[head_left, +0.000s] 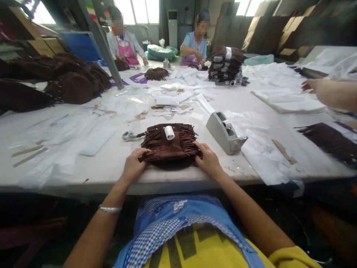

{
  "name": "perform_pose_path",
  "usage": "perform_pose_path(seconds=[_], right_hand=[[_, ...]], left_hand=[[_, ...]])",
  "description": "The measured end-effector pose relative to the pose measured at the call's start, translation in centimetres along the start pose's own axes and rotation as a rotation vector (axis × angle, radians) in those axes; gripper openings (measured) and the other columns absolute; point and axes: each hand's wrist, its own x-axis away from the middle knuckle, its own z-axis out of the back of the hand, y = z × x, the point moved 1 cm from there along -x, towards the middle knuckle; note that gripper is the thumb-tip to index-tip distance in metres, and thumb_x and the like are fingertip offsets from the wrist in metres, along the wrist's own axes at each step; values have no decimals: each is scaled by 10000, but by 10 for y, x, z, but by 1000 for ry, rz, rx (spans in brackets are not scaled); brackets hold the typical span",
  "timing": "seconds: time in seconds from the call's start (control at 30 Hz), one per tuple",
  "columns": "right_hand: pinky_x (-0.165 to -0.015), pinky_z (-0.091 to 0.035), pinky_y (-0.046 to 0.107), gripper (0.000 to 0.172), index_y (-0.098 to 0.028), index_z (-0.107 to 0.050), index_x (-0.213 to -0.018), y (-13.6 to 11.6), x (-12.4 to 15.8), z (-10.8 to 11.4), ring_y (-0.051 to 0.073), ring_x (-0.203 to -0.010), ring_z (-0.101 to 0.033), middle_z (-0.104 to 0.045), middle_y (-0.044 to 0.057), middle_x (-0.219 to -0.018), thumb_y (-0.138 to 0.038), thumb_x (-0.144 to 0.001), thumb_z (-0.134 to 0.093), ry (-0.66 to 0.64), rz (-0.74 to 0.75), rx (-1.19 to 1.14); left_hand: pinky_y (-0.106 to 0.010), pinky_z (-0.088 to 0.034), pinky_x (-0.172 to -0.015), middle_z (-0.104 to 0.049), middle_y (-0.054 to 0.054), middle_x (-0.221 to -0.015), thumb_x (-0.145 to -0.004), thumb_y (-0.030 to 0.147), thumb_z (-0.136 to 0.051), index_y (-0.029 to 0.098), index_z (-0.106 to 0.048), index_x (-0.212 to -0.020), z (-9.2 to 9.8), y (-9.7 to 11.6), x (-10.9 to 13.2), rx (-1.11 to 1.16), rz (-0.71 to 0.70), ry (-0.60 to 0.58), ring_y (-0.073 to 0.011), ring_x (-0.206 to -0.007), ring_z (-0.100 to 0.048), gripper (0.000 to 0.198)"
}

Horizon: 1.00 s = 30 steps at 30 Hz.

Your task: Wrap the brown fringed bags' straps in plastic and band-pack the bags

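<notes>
A brown fringed handbag (173,147) lies at the front edge of the white table, straight ahead of me. White wrapping covers the clasp in the middle of its flap, and a wrapped metal piece (129,136) sticks out at its left. My left hand (135,163) grips the bag's lower left corner, fingers curled into the fringe. At the opposite side, my right hand (208,158) holds the right edge, thumb below and fingers on the fringe. A grey tape dispenser (224,132) stands just right of the bag.
Brown bags (75,80) are heaped at the left, and a stack of wrapped bags (226,65) stands farther back. White sheets (95,141) and cardboard strips (284,152) litter the table. Two people work across it; another person's arm (331,91) reaches in from the right.
</notes>
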Motion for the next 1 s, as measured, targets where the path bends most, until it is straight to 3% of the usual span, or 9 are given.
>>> perform_pose_path(seconds=[0.1, 0.17, 0.27, 0.37, 0.57, 0.7, 0.8, 0.87, 1.0], right_hand=[[-843, -574, 381, 547, -250, -535, -1341, 3, 9, 13, 214, -902, -671, -597, 84, -1230, -210, -806, -637, 2, 8, 46], [-819, -590, 375, 486, -247, -562, -1298, 5, 15, 19, 201, -893, -671, -588, 90, -1218, -260, -823, -663, 77, 37, -30], [-778, -612, 362, 312, -226, -628, -1161, 7, 18, 19, 193, -876, -685, -631, 87, -1139, -276, -854, -638, 97, -21, -202], [-792, -623, 379, 324, -223, -646, -1171, 11, 13, 13, 207, -895, -706, -688, 81, -1122, -251, -849, -626, -24, -195, -395], [-674, -649, 359, 667, -237, -460, -1442, 18, -1, 8, 135, -675, -697, -688, 45, -1165, -298, -815, -677, -270, -431, -914], [-770, -612, 314, 621, -197, -559, -1331, 16, -12, 10, 164, -856, -700, -709, 49, -1117, -346, -761, -756, -266, -362, -967], [-714, -594, 296, 517, -175, -620, -1154, 13, -17, 9, 158, -760, -687, -723, 26, -920, -367, -709, -799, -208, -370, -947], [-668, -571, 270, 462, -178, -615, -1058, 11, -19, 8, 139, -699, -667, -705, 5, -858, -370, -687, -814, -175, -372, -946], [-628, -521, 233, 417, -188, -593, -972, 5, -20, 6, 122, -687, -640, -680, -8, -839, -366, -674, -825, -173, -357, -954]], left_hand=[[-439, -440, -1078, -592, -93, -1360, -826, 291, -587, 209, -544, -1341, 17, 12, 13, -87, -79, -55, -256, -1249, -556, 523], [-469, -379, -1132, -567, -88, -1397, -855, 333, -618, 232, -506, -1379, 20, 29, 23, -149, -161, 27, -262, -1307, -507, 544], [-453, -405, -1114, -614, -78, -1340, -879, 363, -645, 253, -579, -1309, 4, 57, 27, -173, -322, 121, -257, -1279, -534, 449], [-477, -409, -1104, -640, -85, -1320, -879, 374, -653, 244, -614, -1286, -24, 73, 12, -172, -449, 31, -277, -1260, -558, 429], [-402, -515, -984, -745, -64, -1121, -907, 382, -572, 218, -732, -1094, -37, 65, -29, 138, -238, -199, -245, -1061, -681, 296], [-361, -545, -894, -763, -59, -1033, -856, 450, -631, 194, -749, -1034, -20, 62, -46, 209, -149, -356, -249, -957, -699, 333], [-357, -543, -879, -754, -52, -1041, -872, 467, -607, 199, -730, -1059, -15, 66, -53, 148, -177, -392, -244, -940, -693, 349], [-394, -510, -953, -719, -64, -1144, -856, 443, -634, 215, -689, -1146, -18, 70, -53, 35, -242, -311, -264, -1038, -662, 373], [-506, -384, -1084, -611, -121, -1298, -791, 379, -719, 211, -616, -1234, -20, 65, -34, -294, -275, 155, -337, -1243, -516, 484]])
